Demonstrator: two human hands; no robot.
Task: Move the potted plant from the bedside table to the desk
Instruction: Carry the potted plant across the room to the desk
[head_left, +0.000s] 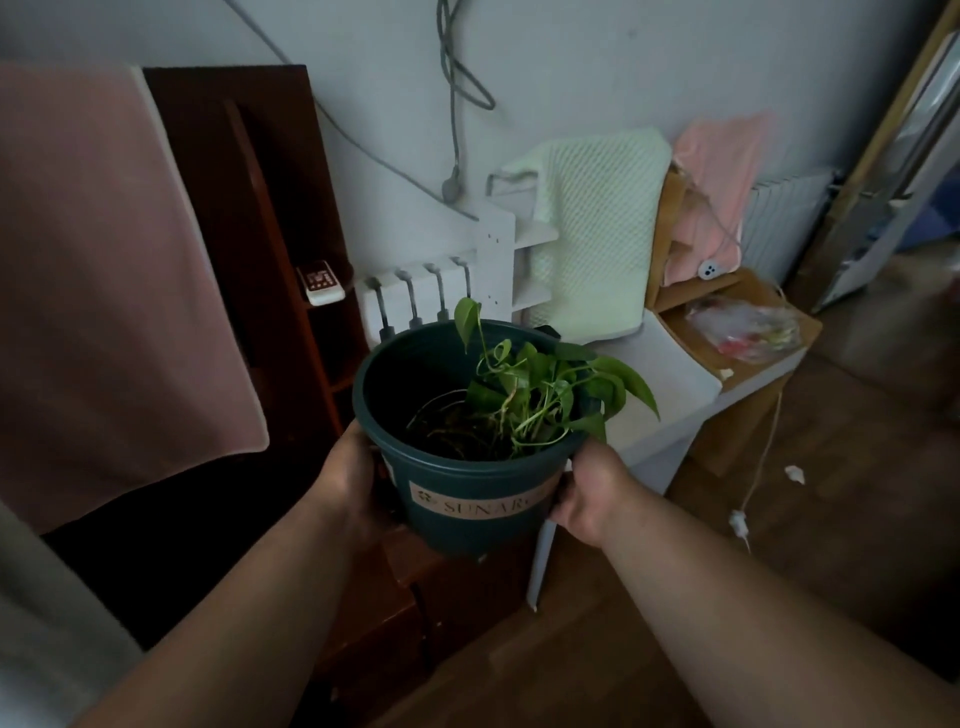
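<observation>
A pink blanket is draped over the left of the view, beside a dark wooden headboard. Pale wall is seen behind, with a grey cable hung down it. A white tabletop is set against the wall at centre right, and a pale green towel is hung over a white rack behind it. A dark brown bedside unit is seen below the pot.

The pot, dark green with a tan label band, is held in the air above that unit, clear of every surface, with leafy green stems leaned to the right over its rim. It is gripped by 2 hands: the left hand is pressed around its left wall, and the right hand is closed on its right wall just under the rim.

A remote is laid on a shelf of the headboard.
</observation>
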